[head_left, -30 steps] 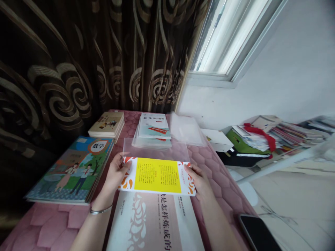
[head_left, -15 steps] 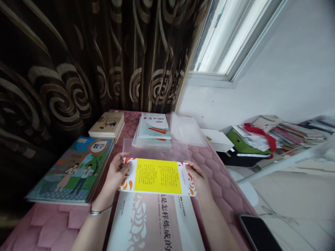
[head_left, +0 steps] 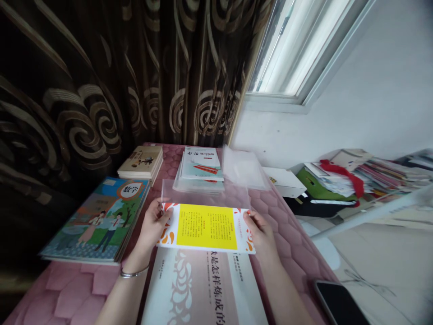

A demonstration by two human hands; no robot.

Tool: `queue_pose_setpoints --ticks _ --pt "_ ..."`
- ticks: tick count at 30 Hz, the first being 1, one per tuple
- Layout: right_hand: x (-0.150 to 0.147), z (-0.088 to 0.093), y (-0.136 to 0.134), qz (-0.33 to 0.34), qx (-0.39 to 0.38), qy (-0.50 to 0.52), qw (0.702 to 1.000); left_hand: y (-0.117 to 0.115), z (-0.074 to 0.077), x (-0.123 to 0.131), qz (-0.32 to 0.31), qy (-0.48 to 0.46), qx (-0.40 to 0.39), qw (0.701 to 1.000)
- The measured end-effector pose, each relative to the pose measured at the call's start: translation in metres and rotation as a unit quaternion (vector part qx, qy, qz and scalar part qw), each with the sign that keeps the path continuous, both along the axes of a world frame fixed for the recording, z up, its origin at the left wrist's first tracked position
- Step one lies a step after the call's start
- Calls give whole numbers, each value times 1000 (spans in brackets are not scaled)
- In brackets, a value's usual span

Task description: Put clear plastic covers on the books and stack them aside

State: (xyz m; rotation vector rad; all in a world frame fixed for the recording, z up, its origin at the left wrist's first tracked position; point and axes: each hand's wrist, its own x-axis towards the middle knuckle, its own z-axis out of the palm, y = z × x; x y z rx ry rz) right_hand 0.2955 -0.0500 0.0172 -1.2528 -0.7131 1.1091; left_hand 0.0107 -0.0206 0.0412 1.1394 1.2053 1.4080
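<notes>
yellow-panelled strip [head_left: 207, 228] lies directly between the two grips, its long axis running across from the left hand [head_left: 153, 226] to the right hand [head_left: 266, 234], each equally near at its own end. both grips are narrow, pinched on the strip's short ends, thumbs on top; the fingers underneath are mostly hidden. both forearms reach forward from the near side, angling inward, with a bracelet [head_left: 134, 273] at the left wrist.

just beyond the grips, a clear sheet [head_left: 203, 193] spreads past the strip's far edge; whether the strip sits inside it is hard to tell. nearer the body than the grips, a grey-and-pink cover [head_left: 199, 293] shows below the strip. left of the left grip, a blue-and-green book [head_left: 101, 225] rests on the pink surface [head_left: 79, 293]; a phone [head_left: 340, 303] lies to the right of and nearer the body than the right grip.
</notes>
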Motion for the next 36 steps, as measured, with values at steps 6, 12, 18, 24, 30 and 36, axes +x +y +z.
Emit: queue_pose_setpoints --ticks 6,12,18,24,30,36 --pt "5 -1 1 13 -17 14 1000 2 -5 -1 -17 -18 6 1000" --pt "5 -4 3 -10 -7 -43 999 -5 6 -3 -28 -24 -22 999" --pt "4 -1 -1 -20 1 -8 1000 -3 4 1 -36 -43 -1 998" --pt "5 0 0 6 11 -9 1000 -1 -1 1 -35 -45 4 998" --pt "7 -2 -2 -7 21 -51 998 1 -3 2 -37 -52 3 998" --pt "9 -5 -2 47 28 -35 998 4 -7 3 -25 -49 9 998"
